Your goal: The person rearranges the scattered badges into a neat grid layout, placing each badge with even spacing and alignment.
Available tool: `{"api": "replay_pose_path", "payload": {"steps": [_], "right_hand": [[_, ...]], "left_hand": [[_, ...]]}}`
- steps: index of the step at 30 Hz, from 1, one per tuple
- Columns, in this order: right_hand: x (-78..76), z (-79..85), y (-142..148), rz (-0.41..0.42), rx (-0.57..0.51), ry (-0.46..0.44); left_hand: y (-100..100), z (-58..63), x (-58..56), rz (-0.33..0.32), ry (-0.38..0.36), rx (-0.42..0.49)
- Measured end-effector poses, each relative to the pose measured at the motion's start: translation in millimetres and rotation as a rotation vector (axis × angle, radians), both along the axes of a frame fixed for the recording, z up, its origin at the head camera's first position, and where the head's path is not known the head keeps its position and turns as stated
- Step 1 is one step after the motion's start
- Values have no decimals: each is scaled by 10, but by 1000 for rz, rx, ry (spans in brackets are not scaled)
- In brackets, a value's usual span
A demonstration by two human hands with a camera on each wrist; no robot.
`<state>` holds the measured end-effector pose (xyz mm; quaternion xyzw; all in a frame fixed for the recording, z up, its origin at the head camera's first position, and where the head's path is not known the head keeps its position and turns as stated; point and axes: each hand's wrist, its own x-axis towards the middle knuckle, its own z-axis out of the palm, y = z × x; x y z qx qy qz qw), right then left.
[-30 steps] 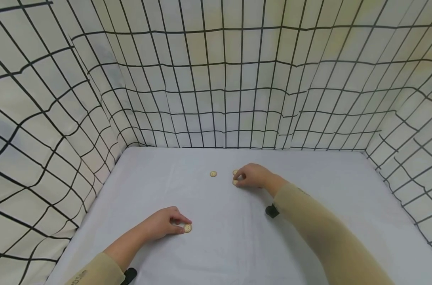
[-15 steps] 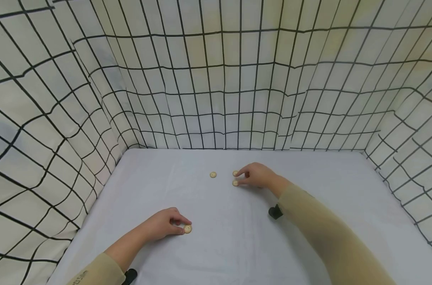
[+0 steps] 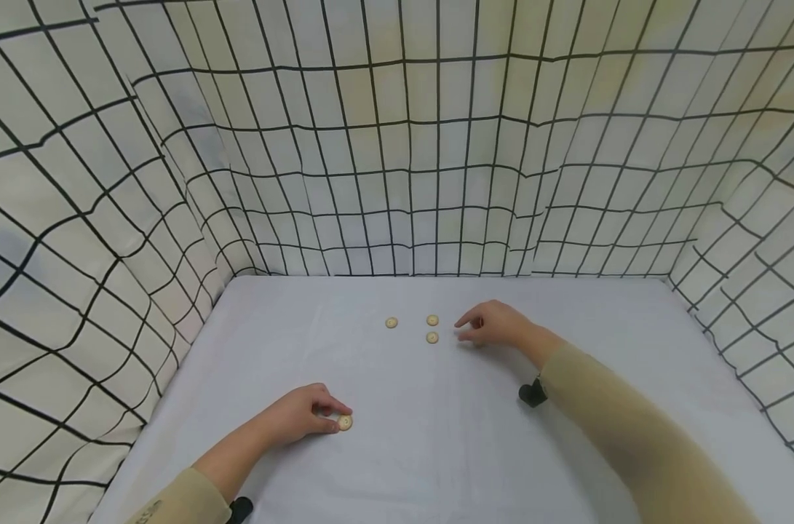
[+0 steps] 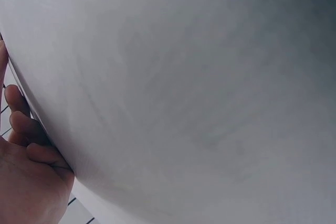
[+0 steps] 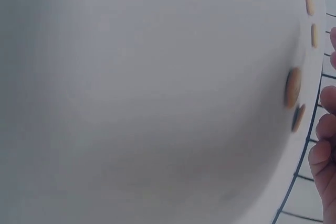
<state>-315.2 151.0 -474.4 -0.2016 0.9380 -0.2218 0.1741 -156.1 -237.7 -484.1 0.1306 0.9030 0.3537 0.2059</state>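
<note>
In the head view my left hand (image 3: 308, 410) rests low on the white cloth, thumb and index finger at the edge of a round, pale wooden-looking button (image 3: 346, 423), pinching it. My right hand (image 3: 495, 324) is farther back. Its thumb and index finger are parted, with nothing between the tips. Just left of those tips lie two similar buttons, a far one (image 3: 432, 320) and a nearer one (image 3: 432, 338). A third button (image 3: 391, 322) lies farther left. The right wrist view shows several buttons edge-on, including a large-looking button (image 5: 292, 87) near my curled fingers (image 5: 326, 127).
A white cloth (image 3: 397, 466) covers the table. Black netting (image 3: 410, 171) over pale sheeting rises along the back and both sides. A dark wrist device hangs under each sleeve, the right device (image 3: 533, 393) and the left device (image 3: 240, 509).
My right hand has let go of the nearer button, spread its thumb and index finger, and drawn back to the right. The left hand and its button have stayed put.
</note>
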Motion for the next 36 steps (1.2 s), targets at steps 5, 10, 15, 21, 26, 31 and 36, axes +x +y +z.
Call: {"api": "replay_pose_path", "payload": {"steps": [5,10,15,21,26,31,36], "right_hand": [[59,-8,213,-8,-6,23],[107,-20,365,-30,-7,31],[122,-49,443,-32,-9,30],[146,-36,440,-17,-17,27],[145,-59,384,-34,2,4],[111,-123,345,-44,30,5],[80,-168,327,-51,35,15]], "left_hand": [[-7,-18,3,-5,7,-6],[-12,-26,-1,-7,6,-6],[-19,-31,-6,-11,4,8],[-4,-20,-3,-2,-1,11],[1,-7,6,5,-5,10],[4,3,12,5,-4,12],[3,5,19,10,-6,9]]}}
